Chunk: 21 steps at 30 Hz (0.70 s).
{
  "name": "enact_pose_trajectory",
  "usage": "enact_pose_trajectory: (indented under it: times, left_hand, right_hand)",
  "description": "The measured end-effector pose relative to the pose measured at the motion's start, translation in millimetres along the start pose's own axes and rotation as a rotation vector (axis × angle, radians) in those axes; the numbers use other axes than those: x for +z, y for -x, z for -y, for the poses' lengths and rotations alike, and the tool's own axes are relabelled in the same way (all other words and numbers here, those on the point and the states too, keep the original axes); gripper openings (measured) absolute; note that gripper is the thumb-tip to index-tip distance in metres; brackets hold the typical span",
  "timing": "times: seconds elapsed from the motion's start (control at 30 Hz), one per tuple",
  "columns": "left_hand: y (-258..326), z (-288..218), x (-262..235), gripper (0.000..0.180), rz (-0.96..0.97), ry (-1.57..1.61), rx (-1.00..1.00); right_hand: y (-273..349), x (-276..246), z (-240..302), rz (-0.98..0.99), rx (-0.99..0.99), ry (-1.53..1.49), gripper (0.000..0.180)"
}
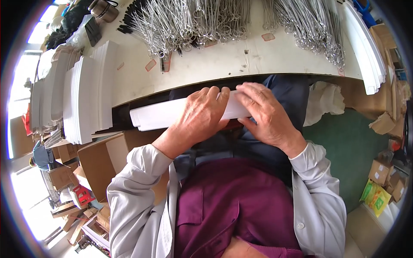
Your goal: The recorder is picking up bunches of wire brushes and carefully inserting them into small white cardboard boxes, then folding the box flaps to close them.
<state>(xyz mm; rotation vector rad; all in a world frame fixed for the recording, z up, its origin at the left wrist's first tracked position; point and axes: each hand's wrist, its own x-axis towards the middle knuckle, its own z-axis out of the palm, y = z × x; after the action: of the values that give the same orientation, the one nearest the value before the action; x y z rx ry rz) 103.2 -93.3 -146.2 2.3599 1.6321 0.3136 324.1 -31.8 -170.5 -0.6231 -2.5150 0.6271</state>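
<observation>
The left hand [201, 115] is wrapped over the top of a long flat white box [165, 112], fingers curled across its upper edge and gripping it. The right hand [267, 116] grasps the same box at its right end, fingers on top and thumb tucked underneath. The box lies crosswise just below the near edge of the work table [223, 64], held over the person's lap, its left end sticking out past the left hand.

On the table, beyond the box, lie heaps of silver scissor-handled metal instruments [189, 21], with a second heap [312, 26] further right. Stacks of flat white cartons [88, 94] stand on the table's left end, and another white stack [365, 51] runs along its right end. Below the table's left end sits an open brown cardboard box [103, 159]. To the right of the table's near edge, crumpled white plastic [325, 101] rests on a green floor [348, 146]
</observation>
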Motion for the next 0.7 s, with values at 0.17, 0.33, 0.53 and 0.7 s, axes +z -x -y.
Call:
enact_pose_trajectory:
  times: [0.17,0.33,0.53,0.7]
  left_hand:
    - [7.7,5.1,7.3,0.068,-0.064,-0.089,-0.061]
    - [15.8,2.3,24.8,0.069,-0.065,-0.085,-0.087]
    - [28.1,2.8,36.7,0.069,-0.063,-0.053,-0.120]
    - [32.7,1.9,42.3,0.068,-0.079,-0.038,-0.149]
  right_hand:
    - [4.9,3.0,-0.9,-0.178,0.162,0.129,0.050]
    - [13.4,27.7,12.6,-0.161,0.283,0.212,0.052]
    - [20.1,43.9,22.2,-0.138,0.341,0.152,0.057]
    - [16.7,52.6,29.0,-0.114,0.330,0.138,0.056]
